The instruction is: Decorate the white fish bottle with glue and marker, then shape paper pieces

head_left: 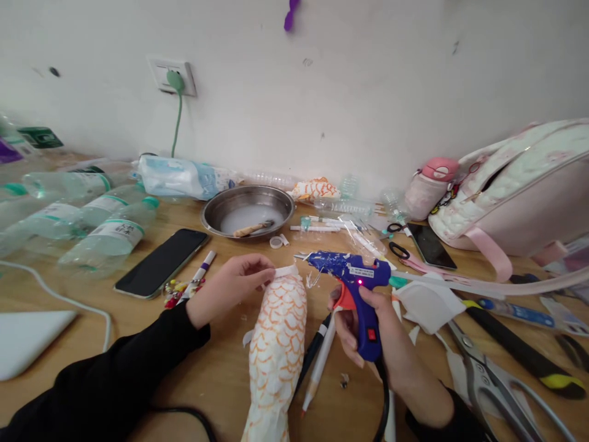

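In my right hand [368, 325] is a blue hot glue gun [354, 276], its orange trigger under my fingers and a red light glowing on its side. The nozzle points left, close to the end of a white paper fish [278, 337] painted with orange scales. My left hand [237, 285] pinches a small white paper strip [286, 271] at that end of the fish. The fish lies on the table with its lower end running off the bottom of the view. Marker pens [319, 362] lie between the fish and my right hand.
Plastic bottles [110, 239] and a black phone [161, 263] lie to the left. A metal bowl [209, 215] with a brush stands behind. To the right are large scissors [478, 362], a cutter [524, 350], a pink backpack [515, 196] and a second phone [431, 245].
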### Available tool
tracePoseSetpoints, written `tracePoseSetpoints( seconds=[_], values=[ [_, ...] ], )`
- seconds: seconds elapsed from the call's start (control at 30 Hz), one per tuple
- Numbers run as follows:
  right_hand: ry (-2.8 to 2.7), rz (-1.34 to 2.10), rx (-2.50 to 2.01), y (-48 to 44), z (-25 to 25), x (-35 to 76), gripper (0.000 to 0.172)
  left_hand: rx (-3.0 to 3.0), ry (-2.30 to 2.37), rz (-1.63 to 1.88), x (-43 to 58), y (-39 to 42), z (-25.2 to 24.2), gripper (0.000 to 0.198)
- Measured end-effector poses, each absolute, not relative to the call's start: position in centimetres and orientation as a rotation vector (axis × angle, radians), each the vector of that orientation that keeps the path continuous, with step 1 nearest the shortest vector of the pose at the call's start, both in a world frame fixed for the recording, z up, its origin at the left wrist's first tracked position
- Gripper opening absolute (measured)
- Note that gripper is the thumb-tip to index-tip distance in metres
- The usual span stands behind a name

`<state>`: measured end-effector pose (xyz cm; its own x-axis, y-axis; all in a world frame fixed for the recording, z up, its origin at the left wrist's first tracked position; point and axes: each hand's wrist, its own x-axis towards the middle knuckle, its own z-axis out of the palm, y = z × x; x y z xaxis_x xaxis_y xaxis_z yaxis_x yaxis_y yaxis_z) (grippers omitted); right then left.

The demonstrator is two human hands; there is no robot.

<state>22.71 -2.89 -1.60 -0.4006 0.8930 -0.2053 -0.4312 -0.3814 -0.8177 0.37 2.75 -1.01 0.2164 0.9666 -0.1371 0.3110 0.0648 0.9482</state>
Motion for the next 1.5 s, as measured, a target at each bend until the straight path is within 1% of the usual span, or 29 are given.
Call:
tracePoseSetpoints(
  seconds=[0.17,0.33,0.73,0.97,1.2,1.4,1.5],
  values=[
    [-0.917,1.938,-0.922,-2.5,-1.9,22.3,0.038,1.344,1.268,0.818,0.9,3.1,-1.4,0.019],
    [-0.975,1.903,-1.023,-2.2,-2.0,22.1,0.042,1.246,1.234,0.791,0.7,3.3,-1.8,0.018],
    [-1.005,1.882,-1.079,-1.7,-2.3,22.4,0.040,1.140,1.176,0.780,0.5,3.5,-2.4,0.017],
    [-1.078,1.725,-1.159,-1.5,-1.7,23.2,0.036,1.144,1.183,0.791,0.4,3.5,-2.5,0.016],
    [-1.347,1.503,-1.307,-2.1,-0.7,23.6,0.038,1.175,1.196,0.802,0.5,3.5,-2.6,0.015],
    [-1.539,1.448,-1.357,-2.2,-1.2,23.5,0.033,1.212,1.210,0.807,0.7,3.5,-2.3,0.020],
    [-1.563,1.397,-1.396,-2.3,-1.2,23.5,0.034,1.234,1.220,0.810,0.8,3.4,-2.1,0.021]
  ],
)
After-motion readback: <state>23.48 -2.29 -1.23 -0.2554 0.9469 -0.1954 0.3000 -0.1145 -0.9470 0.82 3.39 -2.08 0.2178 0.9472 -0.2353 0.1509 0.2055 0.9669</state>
